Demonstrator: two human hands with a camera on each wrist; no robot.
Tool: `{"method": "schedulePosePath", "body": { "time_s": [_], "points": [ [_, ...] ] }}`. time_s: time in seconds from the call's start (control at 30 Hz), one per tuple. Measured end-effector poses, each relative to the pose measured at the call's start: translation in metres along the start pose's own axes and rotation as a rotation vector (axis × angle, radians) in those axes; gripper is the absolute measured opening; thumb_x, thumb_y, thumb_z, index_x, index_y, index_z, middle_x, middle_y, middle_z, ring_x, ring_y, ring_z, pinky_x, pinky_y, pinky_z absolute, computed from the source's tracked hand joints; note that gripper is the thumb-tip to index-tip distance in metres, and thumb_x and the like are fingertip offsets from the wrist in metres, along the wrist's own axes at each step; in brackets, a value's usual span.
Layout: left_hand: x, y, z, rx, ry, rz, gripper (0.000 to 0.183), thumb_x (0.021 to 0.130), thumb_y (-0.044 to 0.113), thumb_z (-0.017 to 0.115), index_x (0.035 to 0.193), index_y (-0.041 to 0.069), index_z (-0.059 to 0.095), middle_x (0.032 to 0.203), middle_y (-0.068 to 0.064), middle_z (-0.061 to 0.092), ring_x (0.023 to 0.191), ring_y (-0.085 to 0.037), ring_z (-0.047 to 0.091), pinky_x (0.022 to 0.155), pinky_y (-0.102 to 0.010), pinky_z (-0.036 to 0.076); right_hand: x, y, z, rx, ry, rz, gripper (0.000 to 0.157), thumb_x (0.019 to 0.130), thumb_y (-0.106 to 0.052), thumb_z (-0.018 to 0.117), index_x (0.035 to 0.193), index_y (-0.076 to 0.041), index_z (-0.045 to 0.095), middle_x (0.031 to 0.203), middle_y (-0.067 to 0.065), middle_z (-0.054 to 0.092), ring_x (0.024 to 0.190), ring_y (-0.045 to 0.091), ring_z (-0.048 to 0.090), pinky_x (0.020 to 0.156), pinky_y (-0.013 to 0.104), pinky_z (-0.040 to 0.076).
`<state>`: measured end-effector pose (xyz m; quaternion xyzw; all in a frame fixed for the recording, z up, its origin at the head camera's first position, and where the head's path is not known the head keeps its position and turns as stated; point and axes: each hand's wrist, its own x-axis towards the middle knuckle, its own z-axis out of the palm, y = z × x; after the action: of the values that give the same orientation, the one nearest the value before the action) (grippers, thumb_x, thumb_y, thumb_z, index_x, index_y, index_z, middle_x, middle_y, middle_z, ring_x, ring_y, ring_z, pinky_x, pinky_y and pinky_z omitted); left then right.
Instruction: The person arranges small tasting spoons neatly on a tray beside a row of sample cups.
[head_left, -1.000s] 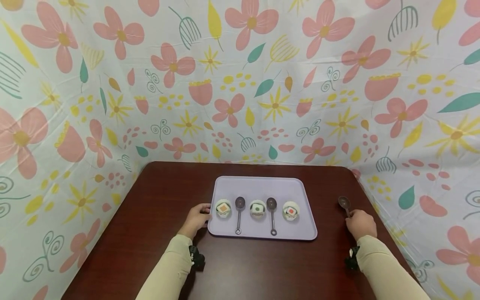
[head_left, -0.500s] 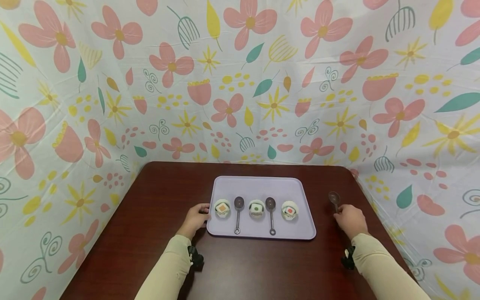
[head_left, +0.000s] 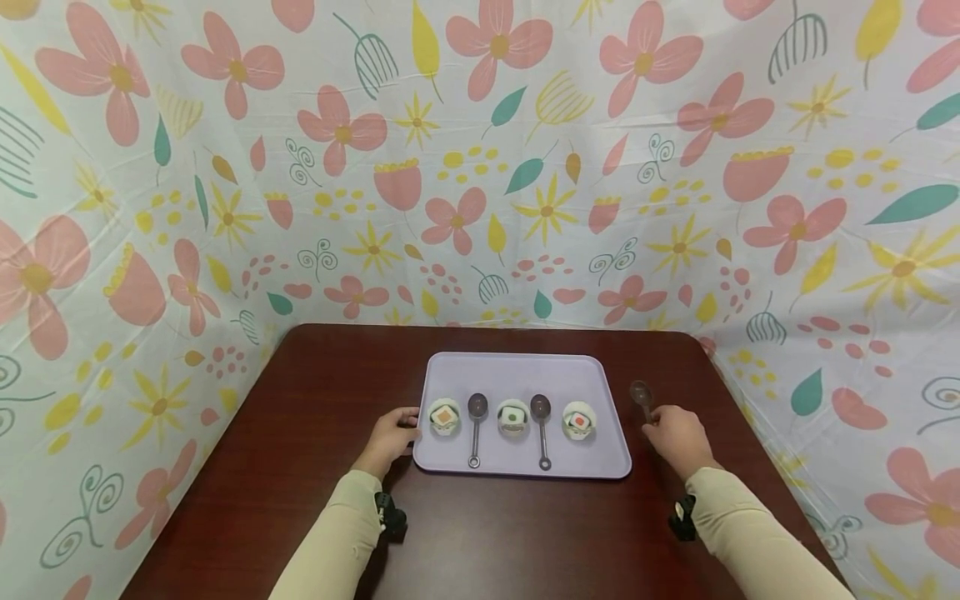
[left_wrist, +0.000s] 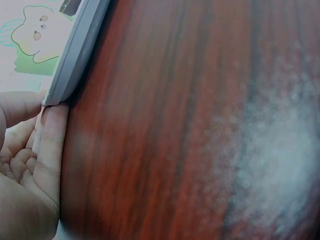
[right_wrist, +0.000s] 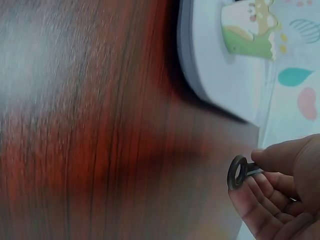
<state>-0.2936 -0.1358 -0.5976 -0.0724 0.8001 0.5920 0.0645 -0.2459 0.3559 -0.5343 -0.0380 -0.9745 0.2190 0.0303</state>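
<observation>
My left hand point(head_left: 388, 439) pinches the left rim of a pale lilac tray point(head_left: 517, 371), thumb on top and fingers below, as the left wrist view shows. To the right of the tray, my right hand point(head_left: 678, 437) holds a dark spoon point(head_left: 641, 392) by its handle, bowl pointing away from me. The handle's ring end point(right_wrist: 237, 173) sticks out from between thumb and fingers. On the tray stand three small cups: a left cup point(head_left: 445, 417), a middle cup point(head_left: 513, 419) and a right cup point(head_left: 579, 421). Two matching spoons lie between them, a left one point(head_left: 476, 429) and a right one point(head_left: 542, 429).
All this is on a dark red-brown wooden table point(head_left: 517, 533). A white floral cloth point(head_left: 480, 167) hangs along its back and sides. In the right wrist view one cup point(right_wrist: 250, 30) carries a cartoon animal print on green.
My right hand has moved left with the spoon, from near the table's right edge toward the tray. The left hand stays at the tray's rim, and the tray has not visibly moved.
</observation>
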Motion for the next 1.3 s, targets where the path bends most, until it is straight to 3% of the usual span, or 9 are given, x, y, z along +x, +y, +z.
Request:
{"method": "schedulePosePath", "body": {
  "time_s": [0.37,0.6,0.87,1.3],
  "points": [
    [-0.001,0.001,0.000,0.003,0.001,-0.009,0.042,0.091,-0.004,0.065,0.133,0.000,0.061,0.115,-0.016,0.060,0.103,-0.029,0.062,0.075,-0.042,0.060,-0.005,-0.023,0.007,0.021,-0.013,-0.020,0.018,0.090,-0.008,0.067,0.095,0.008,0.071,0.073,0.009,0.068,0.063,0.020,0.060,0.058,0.040,0.051],
    [-0.001,0.000,0.000,-0.020,0.005,-0.002,0.042,0.090,-0.006,0.065,0.131,-0.001,0.063,0.114,-0.016,0.060,0.101,-0.029,0.063,0.073,-0.042,0.060,-0.005,-0.036,0.011,-0.006,-0.025,-0.020,0.019,0.089,-0.008,0.069,0.095,0.009,0.072,0.083,0.018,0.070,0.069,0.025,0.064,0.062,0.044,0.055],
    [0.000,-0.001,0.000,-0.006,0.002,-0.011,0.041,0.091,-0.004,0.066,0.132,0.001,0.063,0.114,-0.015,0.060,0.102,-0.029,0.063,0.074,-0.041,0.060,-0.006,-0.044,0.020,0.024,-0.061,-0.004,0.013,0.089,-0.006,0.067,0.088,0.006,0.071,0.070,0.008,0.065,0.059,0.018,0.059,0.053,0.033,0.050],
    [0.000,0.000,0.000,0.022,-0.002,-0.013,0.042,0.092,-0.001,0.066,0.134,0.002,0.061,0.116,-0.015,0.060,0.104,-0.030,0.062,0.076,-0.042,0.060,-0.007,-0.055,0.028,0.053,-0.121,0.062,0.012,0.090,-0.006,0.066,0.080,0.002,0.068,0.064,0.006,0.061,0.056,0.018,0.059,0.050,0.034,0.050]
  ]
}}
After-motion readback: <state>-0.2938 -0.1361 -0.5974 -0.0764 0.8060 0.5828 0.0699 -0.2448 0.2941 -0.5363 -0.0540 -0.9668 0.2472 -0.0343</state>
